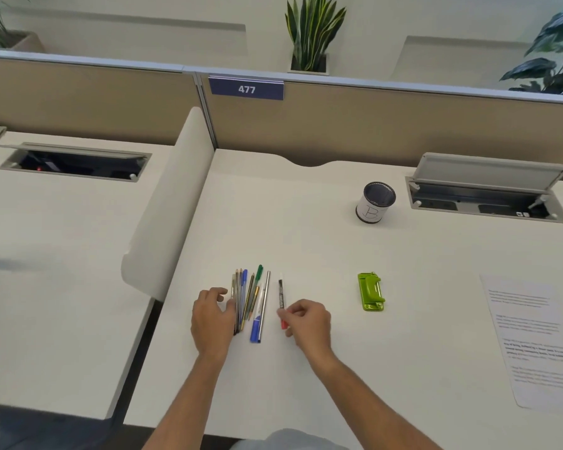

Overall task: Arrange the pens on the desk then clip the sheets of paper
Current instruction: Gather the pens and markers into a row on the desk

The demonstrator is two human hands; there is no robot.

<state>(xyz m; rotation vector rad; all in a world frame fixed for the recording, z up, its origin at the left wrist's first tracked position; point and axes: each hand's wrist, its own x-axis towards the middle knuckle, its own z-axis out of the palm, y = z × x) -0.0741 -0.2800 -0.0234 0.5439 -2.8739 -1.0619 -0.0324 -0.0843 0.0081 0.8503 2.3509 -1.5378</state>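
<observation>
Several pens and pencils [249, 300] lie side by side in a row on the white desk [306, 241], pointing away from me. My left hand [212, 316] rests against the row's left side, fingers spread, holding nothing. A red-and-black marker [281, 297] lies slightly apart on the right, and my right hand [307, 321] pinches its red lower end. The printed sheets of paper [533, 339] lie at the desk's right edge. A green clip-like tool [370, 291] sits between the pens and the sheets.
A mesh pen cup [375, 203] stands at the back right. An open cable hatch [488, 193] is behind it. A white divider [169, 206] separates this desk from the left one, and a beige partition runs along the back.
</observation>
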